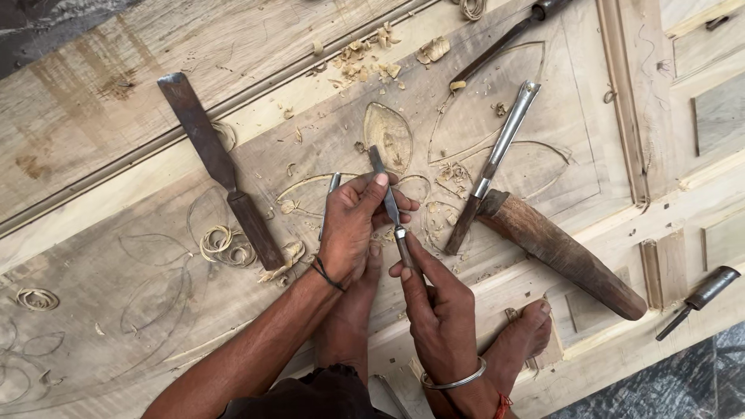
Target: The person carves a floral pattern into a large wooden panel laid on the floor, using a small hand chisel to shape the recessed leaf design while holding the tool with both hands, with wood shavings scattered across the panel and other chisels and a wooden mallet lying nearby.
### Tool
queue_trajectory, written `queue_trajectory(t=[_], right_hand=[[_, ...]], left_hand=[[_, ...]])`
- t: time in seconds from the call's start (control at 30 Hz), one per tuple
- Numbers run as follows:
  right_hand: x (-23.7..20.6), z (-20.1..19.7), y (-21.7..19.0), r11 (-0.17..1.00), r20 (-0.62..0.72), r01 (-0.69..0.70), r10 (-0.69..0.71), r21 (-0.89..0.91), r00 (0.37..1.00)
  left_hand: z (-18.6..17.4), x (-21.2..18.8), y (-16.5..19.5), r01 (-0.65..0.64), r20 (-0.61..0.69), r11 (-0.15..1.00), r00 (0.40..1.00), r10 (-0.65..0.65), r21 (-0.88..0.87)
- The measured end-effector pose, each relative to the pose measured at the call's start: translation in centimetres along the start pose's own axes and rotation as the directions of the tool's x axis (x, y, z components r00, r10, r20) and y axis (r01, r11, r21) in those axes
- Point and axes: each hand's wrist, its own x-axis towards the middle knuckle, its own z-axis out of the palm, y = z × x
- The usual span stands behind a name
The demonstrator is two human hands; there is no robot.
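Slim steel chisel (386,192) angled onto carved wooden panel (543,155)

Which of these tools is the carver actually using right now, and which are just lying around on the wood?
In use:
- small chisel, held by left hand and right hand
- carved wooden panel, at the leaf cut

Lying about:
- broad flat chisel
- long gouge
- wooden mallet
- dark-handled tool
- thin chisel
- wood shavings

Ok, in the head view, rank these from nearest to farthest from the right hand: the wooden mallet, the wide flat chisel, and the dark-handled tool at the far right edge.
From the right hand:
1. Wooden mallet, just to its right, lying on the panel.
2. Wide flat chisel, off to the left, past the left hand.
3. Dark-handled tool, at the far right edge.
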Motion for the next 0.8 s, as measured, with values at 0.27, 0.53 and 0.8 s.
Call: queue_trajectory(t=[0.27,0.53,0.8], right_hand=[[-0.4,0.6,0.3,0.994,-0.028,-0.097,0.099,0.052,0.995],[0.3,1.4,-0.7,0.998,-0.003,0.067,-0.067,0.018,0.998],[-0.2,0.7,-0.7,0.975,-0.016,-0.215,0.216,0.047,0.976]], left_hand=[[0.0,-0.1,-0.3,0.015,0.021,0.999,1.000,-0.014,-0.030],[0.2,0.6,0.8,-0.044,0.015,0.999,0.999,0.044,-0.010],[-0.2,0.3,-0.4,-0.006,-0.001,1.000,1.000,0.006,0.009]])
